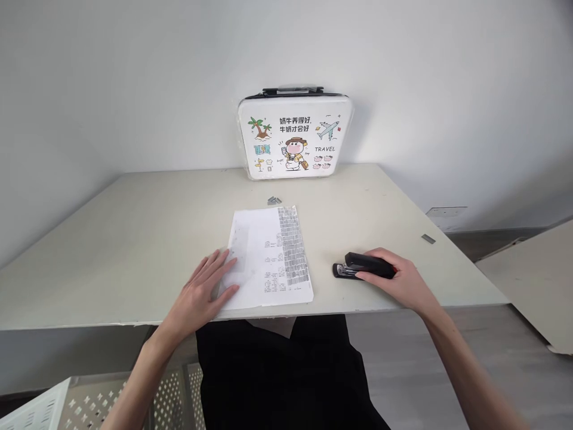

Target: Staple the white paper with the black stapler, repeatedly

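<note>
A stack of white printed paper point(257, 251) lies flat near the front edge of the table, its right side covered with rows of staples point(294, 245). My left hand point(201, 289) rests on the paper's lower left edge with the fingers spread. To the right of the paper, my right hand point(398, 280) is wrapped round a black stapler point(369, 265). The stapler's nose points left toward the paper, apart from it, and its jaws are apart. Some fingertips of the right hand are hidden behind the stapler.
Several small staple strips point(274, 200) lie beyond the paper, and another strip point(428, 239) sits near the table's right edge. A white cartoon-printed case point(295, 137) stands against the wall at the back of the table point(147, 239). Below left is a perforated basket point(94, 400).
</note>
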`<state>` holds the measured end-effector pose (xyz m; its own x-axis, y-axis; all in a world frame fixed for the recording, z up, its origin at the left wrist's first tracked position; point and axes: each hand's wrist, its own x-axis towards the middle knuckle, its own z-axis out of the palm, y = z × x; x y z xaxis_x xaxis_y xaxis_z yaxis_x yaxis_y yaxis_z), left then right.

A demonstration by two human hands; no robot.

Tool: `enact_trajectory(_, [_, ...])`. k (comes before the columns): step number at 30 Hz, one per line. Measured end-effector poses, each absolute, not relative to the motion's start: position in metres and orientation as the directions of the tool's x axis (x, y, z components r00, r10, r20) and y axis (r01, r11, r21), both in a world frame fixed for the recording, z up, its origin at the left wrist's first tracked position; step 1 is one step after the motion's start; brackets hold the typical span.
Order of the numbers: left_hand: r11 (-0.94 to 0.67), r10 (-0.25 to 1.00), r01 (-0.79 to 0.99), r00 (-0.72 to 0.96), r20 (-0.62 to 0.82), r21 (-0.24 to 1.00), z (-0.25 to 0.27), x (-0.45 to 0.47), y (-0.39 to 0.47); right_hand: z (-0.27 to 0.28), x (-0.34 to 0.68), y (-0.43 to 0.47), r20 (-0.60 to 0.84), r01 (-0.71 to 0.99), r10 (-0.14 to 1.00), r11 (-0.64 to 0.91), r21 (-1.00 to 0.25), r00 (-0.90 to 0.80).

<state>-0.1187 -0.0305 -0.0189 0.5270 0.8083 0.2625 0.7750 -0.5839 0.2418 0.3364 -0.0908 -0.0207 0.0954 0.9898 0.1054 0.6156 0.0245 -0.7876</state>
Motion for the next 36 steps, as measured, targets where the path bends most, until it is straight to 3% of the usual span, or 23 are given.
enact_trajectory(9, [-0.595,0.801,0.785,0.563,0.202,0.171,-0.016,-0.119,-0.031,-0.025,0.335,-0.089,0.114,0.593,0.984,0.012,-0.805,0.135])
enact_trajectory(22, [-0.648,0.761,0.737,0.629,0.157,0.192,-0.01,-0.086,-0.046,-0.032,0.333,-0.088,0.2,0.498,0.854,-0.077,-0.864,0.48])
enact_trajectory(36, [-0.627,0.779,0.753,0.613,0.135,0.199,-0.006,-0.059,-0.048,-0.037,0.335,-0.086,0.204,0.498,0.818,-0.112,-0.86,0.537])
